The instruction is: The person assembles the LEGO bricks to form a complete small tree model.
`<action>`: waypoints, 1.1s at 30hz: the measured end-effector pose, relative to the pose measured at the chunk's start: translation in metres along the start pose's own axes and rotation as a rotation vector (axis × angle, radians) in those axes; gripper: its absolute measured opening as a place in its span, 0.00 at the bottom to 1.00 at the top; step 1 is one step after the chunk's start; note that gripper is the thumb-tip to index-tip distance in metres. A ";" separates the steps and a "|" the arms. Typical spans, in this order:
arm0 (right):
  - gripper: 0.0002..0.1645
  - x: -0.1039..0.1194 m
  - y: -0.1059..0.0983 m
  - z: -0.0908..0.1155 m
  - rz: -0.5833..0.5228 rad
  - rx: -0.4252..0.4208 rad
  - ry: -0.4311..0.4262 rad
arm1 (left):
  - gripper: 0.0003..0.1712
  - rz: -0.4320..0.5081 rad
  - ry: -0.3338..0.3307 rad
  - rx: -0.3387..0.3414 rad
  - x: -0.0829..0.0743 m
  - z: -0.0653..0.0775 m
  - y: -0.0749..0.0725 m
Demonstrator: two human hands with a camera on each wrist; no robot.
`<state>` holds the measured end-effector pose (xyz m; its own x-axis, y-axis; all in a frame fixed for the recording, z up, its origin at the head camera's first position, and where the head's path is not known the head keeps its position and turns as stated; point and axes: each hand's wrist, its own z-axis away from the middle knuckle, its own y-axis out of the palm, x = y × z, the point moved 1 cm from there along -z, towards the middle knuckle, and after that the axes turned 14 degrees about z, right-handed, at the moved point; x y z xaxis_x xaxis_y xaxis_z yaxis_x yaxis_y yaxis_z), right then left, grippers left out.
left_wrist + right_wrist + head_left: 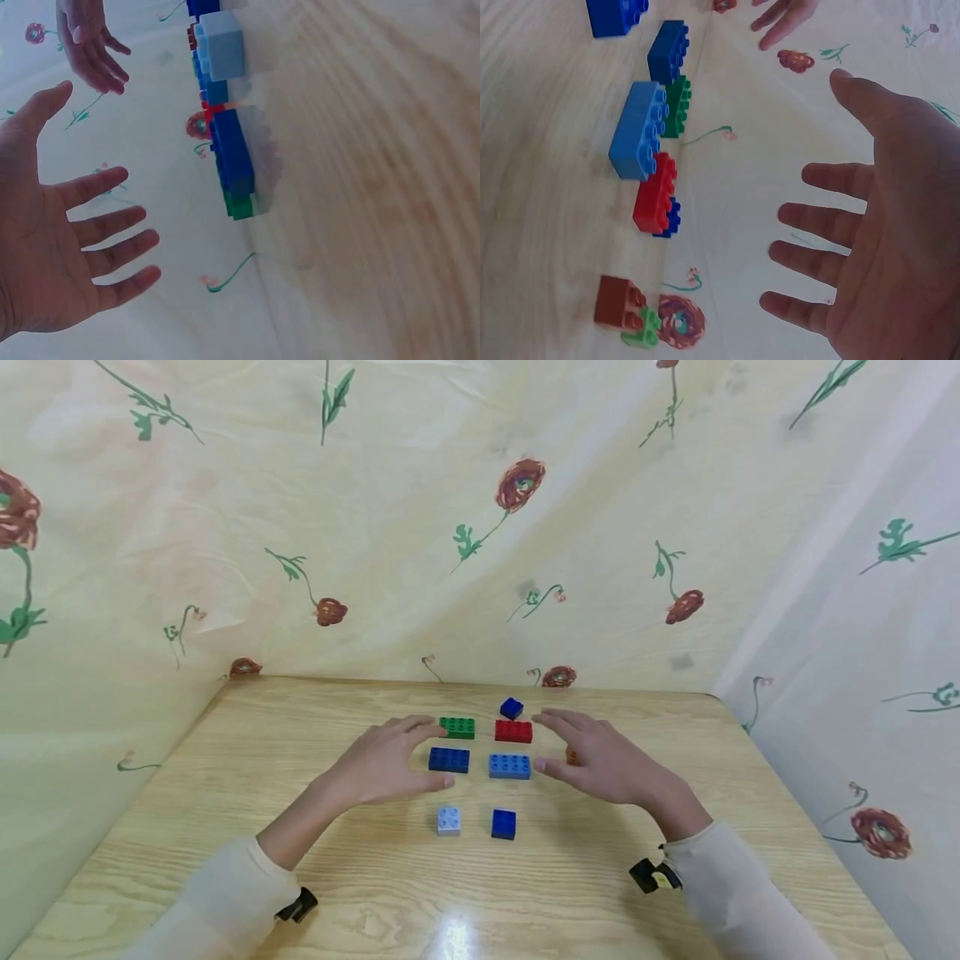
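Observation:
My left hand (382,762) hovers above the table with fingers spread and nothing in its grasp. Nearest to it are a dark blue brick (449,761) and a green brick (459,728), which its fingertips overlap in the head view. Opposite, my right hand (603,762) is also raised and holds nothing, its thumb beside a lighter blue brick (510,767) and its fingers near a red brick (513,732). That hand mostly hides an orange-brown brick (573,757) from the head view; the right wrist view shows it beside a light green brick (646,330).
Closer to the person lie a small pale blue brick (448,821) and a small blue brick (504,825). Another small blue brick (512,708) sits turned behind the red one. Flowered cloth (405,568) hangs along the back and sides of the wooden table (420,902).

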<state>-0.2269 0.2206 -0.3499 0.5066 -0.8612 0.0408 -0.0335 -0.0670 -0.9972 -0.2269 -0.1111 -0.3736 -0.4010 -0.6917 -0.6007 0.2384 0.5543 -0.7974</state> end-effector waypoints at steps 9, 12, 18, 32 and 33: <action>0.39 0.015 0.024 0.007 -0.095 0.052 -0.040 | 0.40 0.137 -0.043 0.093 0.006 0.003 0.018; 0.37 0.020 0.034 0.006 -0.173 0.076 -0.074 | 0.38 0.196 -0.027 0.131 0.011 0.003 0.023; 0.28 0.025 0.053 0.007 -0.284 0.116 -0.104 | 0.36 0.294 0.032 0.213 0.024 0.003 0.033; 0.23 0.034 0.074 0.004 -0.235 0.150 -0.142 | 0.22 0.381 0.049 0.213 0.040 0.005 0.060; 0.22 0.034 0.074 0.003 -0.225 0.147 -0.140 | 0.21 0.384 0.052 0.207 0.040 0.005 0.061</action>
<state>-0.2092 0.1878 -0.4230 0.6016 -0.7543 0.2631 0.2133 -0.1657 -0.9628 -0.2235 -0.1073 -0.4469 -0.2917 -0.4265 -0.8562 0.5490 0.6583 -0.5150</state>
